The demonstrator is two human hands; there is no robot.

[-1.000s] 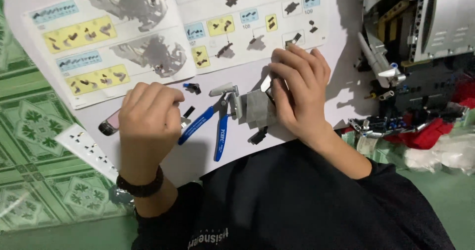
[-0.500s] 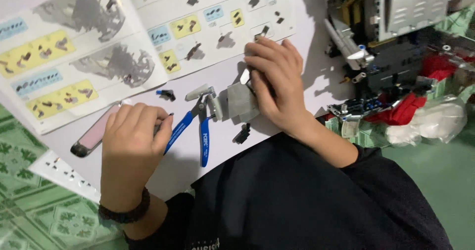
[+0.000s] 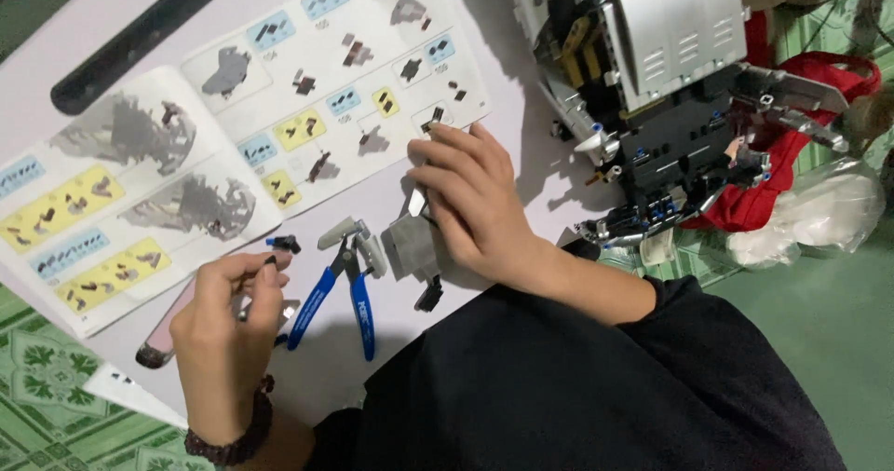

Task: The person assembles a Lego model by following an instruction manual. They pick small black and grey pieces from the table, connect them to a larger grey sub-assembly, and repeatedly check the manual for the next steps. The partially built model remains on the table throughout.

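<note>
Resting at the centre of the frame, the right hand [image 3: 475, 201] is pressing its curled fingers down onto a small grey block assembly [image 3: 414, 243], which is lying on the white table [image 3: 521, 168] with its long axis running from lower right to upper left. The left hand [image 3: 228, 327], at lower left, is pinching a tiny dark piece [image 3: 270, 260] between thumb and forefinger. Blue-handled cutters [image 3: 340, 294] are lying between the hands, jaws pointing up and to the right. An open instruction booklet [image 3: 233, 136] is spreading across the upper left, carrying yellow and pale blue rectangular panels. A large grey and black model [image 3: 652, 80] is standing at upper right, beside clear plastic bags [image 3: 824, 215].
</note>
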